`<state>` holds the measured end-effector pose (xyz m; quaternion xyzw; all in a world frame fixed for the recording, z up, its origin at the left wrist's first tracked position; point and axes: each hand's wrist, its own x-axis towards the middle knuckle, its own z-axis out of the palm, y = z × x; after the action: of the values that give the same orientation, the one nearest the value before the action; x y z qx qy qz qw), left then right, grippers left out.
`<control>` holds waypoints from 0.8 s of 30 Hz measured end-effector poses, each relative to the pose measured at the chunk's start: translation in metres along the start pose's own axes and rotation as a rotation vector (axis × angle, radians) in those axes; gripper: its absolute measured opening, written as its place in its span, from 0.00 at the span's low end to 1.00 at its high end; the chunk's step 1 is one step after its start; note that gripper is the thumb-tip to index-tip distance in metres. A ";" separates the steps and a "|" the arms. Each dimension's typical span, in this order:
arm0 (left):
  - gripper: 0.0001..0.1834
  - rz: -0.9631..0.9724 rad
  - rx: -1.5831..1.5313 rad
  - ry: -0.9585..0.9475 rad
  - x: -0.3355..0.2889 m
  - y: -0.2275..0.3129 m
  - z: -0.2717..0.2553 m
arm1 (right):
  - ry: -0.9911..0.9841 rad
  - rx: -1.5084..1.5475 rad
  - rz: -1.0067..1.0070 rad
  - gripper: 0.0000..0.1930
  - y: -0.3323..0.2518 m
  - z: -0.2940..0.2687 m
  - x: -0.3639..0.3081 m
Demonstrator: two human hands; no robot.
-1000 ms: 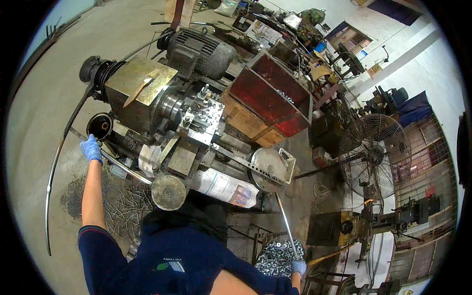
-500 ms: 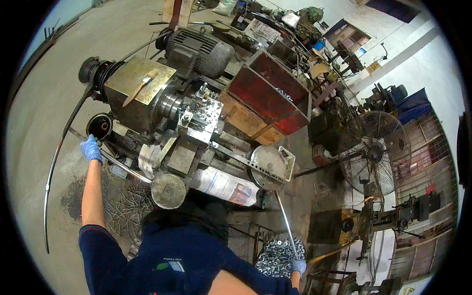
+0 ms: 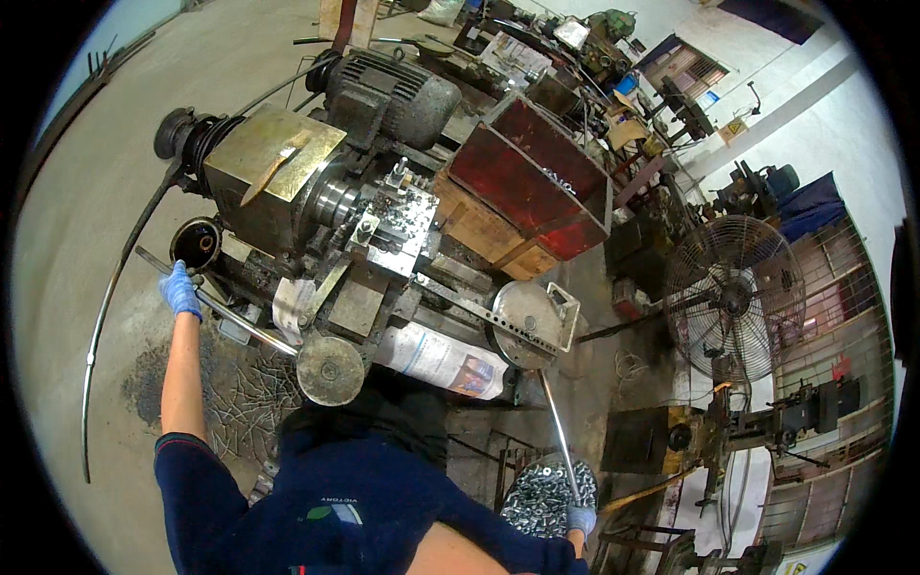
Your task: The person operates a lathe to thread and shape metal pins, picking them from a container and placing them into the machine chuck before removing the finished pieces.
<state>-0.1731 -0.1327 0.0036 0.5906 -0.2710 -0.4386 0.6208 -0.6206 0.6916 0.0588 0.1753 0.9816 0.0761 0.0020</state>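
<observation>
Blue gloves cover both of my hands. At the left, my left hand (image 3: pixel 179 290) is closed round a long metal lever (image 3: pixel 247 328), just below a dark round cup (image 3: pixel 195 243). The lever slopes down to a round metal disc (image 3: pixel 329 371) at the front of a small lathe (image 3: pixel 335 203). Far to the lower right, my right hand (image 3: pixel 580 519) is wrapped round the lower end of a straight steel lever (image 3: pixel 557 422). That one rises to a larger round wheel (image 3: pixel 522 326). Small shiny metal parts (image 3: pixel 541 500) fill a container beside my right hand. Metal chips coat the lathe's cross slide (image 3: pixel 398 225).
Behind the lathe sit an electric motor (image 3: pixel 393 101) and a red open box (image 3: pixel 532 177). A big caged fan (image 3: pixel 735 297) stands at the right. Thin metal scraps (image 3: pixel 251 398) litter the floor at the left. A printed sack (image 3: pixel 441 359) lies across the lathe's front.
</observation>
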 end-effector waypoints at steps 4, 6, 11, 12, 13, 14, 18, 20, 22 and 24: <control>0.11 0.017 0.012 0.023 0.000 -0.002 0.001 | -0.080 -0.044 0.000 0.24 -0.003 -0.008 -0.005; 0.10 0.035 0.008 0.022 -0.001 -0.003 0.002 | -0.058 -0.080 -0.044 0.23 0.002 0.001 0.000; 0.10 0.037 -0.014 0.025 -0.018 0.012 0.007 | -0.057 -0.080 -0.175 0.22 0.020 0.017 0.008; 0.10 0.034 -0.019 0.032 -0.018 0.014 0.006 | -0.071 -0.080 -0.126 0.23 0.016 0.013 0.006; 0.10 0.028 -0.013 0.035 -0.018 0.016 0.006 | -0.085 -0.080 -0.077 0.23 0.011 0.010 0.002; 0.10 0.023 -0.007 0.037 -0.018 0.018 0.006 | -0.099 -0.081 -0.027 0.24 0.007 0.009 -0.001; 0.11 0.004 -0.028 0.026 -0.008 0.007 0.004 | -0.100 -0.067 -0.019 0.25 0.006 0.005 -0.003; 0.11 0.014 -0.030 0.018 -0.008 0.006 0.004 | -0.127 -0.075 -0.006 0.26 0.005 0.002 -0.005; 0.11 0.011 -0.026 0.019 -0.010 0.006 0.006 | -0.157 -0.099 0.031 0.27 0.003 -0.003 -0.008; 0.11 0.003 -0.020 0.031 -0.010 0.008 0.008 | -0.235 -0.161 0.058 0.28 0.000 0.002 -0.002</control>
<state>-0.1827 -0.1287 0.0144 0.5907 -0.2578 -0.4309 0.6316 -0.6191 0.6913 0.0571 0.2104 0.9599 0.1334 0.1286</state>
